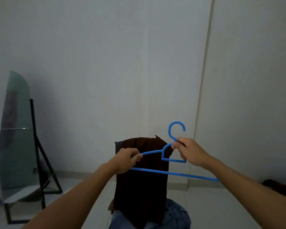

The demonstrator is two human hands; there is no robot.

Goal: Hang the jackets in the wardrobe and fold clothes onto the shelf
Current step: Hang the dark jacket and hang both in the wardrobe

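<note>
left hand (128, 160) fingers grip blue hanger (165, 172) arm | right hand (191, 152) fingers pinch its neck

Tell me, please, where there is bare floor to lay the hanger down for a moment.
Bare floor lies to the right, between the jeans and the dark heap by the wall. A narrower strip runs between the mirror stand and the brown garment. The middle is crowded: both hands hold the blue hanger there.

The scene is being viewed from one wide-angle camera worn on the head, facing forward and slightly down toward a pale wall (106, 63). Both forearms are being seen close, reaching in from the lower edge.
</note>
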